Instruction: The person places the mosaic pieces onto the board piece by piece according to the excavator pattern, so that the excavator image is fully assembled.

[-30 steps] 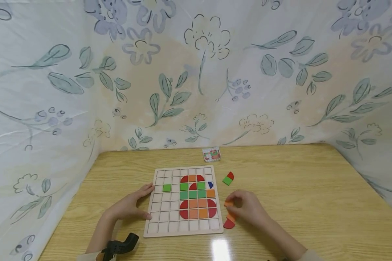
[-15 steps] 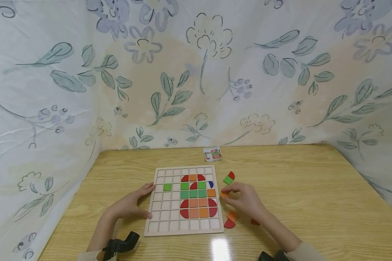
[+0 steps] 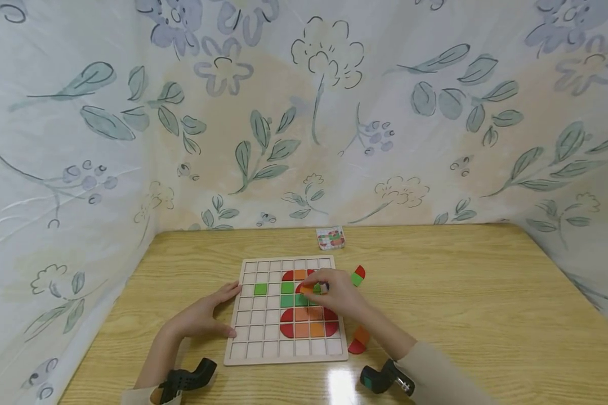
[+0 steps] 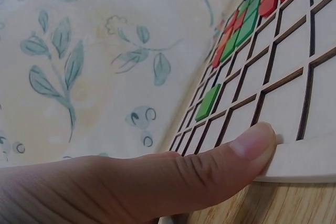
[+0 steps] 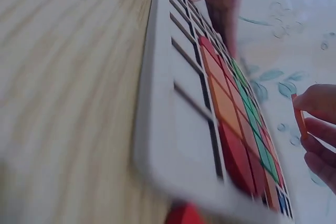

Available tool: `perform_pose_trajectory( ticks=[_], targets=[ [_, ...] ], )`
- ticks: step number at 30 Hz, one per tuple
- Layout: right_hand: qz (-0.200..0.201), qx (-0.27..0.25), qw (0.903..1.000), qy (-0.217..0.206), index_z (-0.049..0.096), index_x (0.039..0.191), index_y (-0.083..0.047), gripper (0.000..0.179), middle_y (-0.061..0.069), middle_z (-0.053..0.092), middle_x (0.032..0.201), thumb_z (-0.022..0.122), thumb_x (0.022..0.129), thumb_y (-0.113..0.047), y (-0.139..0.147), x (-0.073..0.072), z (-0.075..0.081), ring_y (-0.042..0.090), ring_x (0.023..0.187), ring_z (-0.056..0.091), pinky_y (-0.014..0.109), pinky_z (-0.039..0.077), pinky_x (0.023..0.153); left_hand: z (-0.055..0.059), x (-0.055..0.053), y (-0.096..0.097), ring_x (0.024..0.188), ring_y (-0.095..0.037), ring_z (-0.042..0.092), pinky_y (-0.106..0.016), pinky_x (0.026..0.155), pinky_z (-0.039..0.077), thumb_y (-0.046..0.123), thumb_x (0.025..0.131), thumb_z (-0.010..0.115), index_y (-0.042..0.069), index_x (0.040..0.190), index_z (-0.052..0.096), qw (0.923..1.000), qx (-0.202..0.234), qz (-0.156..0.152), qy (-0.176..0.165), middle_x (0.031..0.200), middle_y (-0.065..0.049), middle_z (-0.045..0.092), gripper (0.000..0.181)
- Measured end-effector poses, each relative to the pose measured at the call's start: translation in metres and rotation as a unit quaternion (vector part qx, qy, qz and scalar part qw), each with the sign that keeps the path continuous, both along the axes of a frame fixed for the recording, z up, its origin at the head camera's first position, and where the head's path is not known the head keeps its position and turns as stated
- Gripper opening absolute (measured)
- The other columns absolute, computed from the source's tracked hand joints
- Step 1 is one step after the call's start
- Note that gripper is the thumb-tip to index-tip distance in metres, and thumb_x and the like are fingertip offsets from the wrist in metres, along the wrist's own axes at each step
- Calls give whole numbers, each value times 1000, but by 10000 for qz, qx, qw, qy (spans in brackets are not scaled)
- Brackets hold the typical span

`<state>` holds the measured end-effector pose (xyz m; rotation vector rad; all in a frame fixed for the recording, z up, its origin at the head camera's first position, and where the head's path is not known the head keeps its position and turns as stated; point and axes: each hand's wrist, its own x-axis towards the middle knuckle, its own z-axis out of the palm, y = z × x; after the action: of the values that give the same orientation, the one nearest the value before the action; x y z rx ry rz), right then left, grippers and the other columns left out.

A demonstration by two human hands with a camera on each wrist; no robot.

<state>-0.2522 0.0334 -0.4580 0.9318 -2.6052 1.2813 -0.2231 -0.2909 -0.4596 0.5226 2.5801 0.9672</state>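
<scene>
My right hand [image 3: 336, 292] pinches an orange square tile [image 5: 300, 121] between thumb and fingers, held above the upper right part of the wooden grid board [image 3: 250, 336]. Red, orange and green tiles fill cells on the board's right half; the hand hides some of them, and the blue piece there is mostly covered. One lone green tile [image 3: 260, 289] sits in a cell further left. At the board's left edge rests my left hand [image 3: 205, 318], fingers extended, its thumb [image 4: 252, 142] touching the rim in the left wrist view.
Right of the board lie a red-and-green pair of pieces [image 3: 358, 275] and, nearer, an orange piece [image 3: 362, 336] beside a red piece [image 3: 357, 347]. A small pattern card [image 3: 330, 238] lies behind the board. A floral cloth [image 3: 304, 112] hangs behind the table.
My right hand has taken the orange tile from the pieces right of the board and moved it up and left over the board. The left hand stays in place.
</scene>
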Motion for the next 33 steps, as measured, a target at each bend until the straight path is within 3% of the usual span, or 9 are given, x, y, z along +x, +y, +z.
perform_pose_trajectory(
  ticks=[7,16,33],
  targets=[
    [468,222,9986,113,72,92,-8,15,0,69,90,74,78,-14,-36,-15,-6,14,81,61,26,51,72,0,0,0,138,-42,13,-61,104,20,38,66,80,10,145,31,10000,45,-47,-6,153,-15,17,96],
    [639,1158,9909,270,74,94,-10,15,-2,70,92,71,81,-17,-67,-27,-6,10,90,62,21,49,80,-1,1,0,137,-42,14,-61,104,21,40,66,79,11,145,31,10000,34,-47,-13,153,-15,17,96],
    [823,1586,9837,208,74,95,-9,14,1,71,95,69,82,-13,-73,-34,-5,15,96,63,26,48,87,0,-1,0,138,-42,12,-61,104,20,37,66,80,9,145,31,9999,150,-48,-38,153,-16,16,97]
  ],
)
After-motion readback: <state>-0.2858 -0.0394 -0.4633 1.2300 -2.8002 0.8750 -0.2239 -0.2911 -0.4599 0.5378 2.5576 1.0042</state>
